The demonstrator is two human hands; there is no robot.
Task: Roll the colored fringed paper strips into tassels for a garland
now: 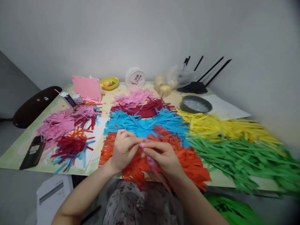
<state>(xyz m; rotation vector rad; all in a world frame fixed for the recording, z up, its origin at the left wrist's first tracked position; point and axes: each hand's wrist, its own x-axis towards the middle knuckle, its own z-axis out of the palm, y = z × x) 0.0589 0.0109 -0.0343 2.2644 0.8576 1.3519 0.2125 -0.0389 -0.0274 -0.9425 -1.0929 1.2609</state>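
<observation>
A pink strip (152,163) was pinched between the fingertips of both hands, above the middle of the counter's (14,157) near edge, its loose tail hanging down beside the right wrist. The left hand (124,148) was curled, thumb and forefinger closed on the strip's upper end; the right hand (165,154) gripped it just beside them. Beneath them lay orange-red fringe (192,159), partly spilling over the near edge. Behind it, toward the far edge, came blue fringe (142,125), dark red fringe (145,111) and pink fringe (134,97). Yellow fringe (225,126) and green fringe (234,156) spread toward the right edge, the yellow one just in front of a dark bowl (208,108). Near the left edge, a phone (34,151) lay beside mixed-colour tassels (72,145). Along the far edge stood a pink case (86,87), a yellow dish (109,87) and a black router (193,87).
</observation>
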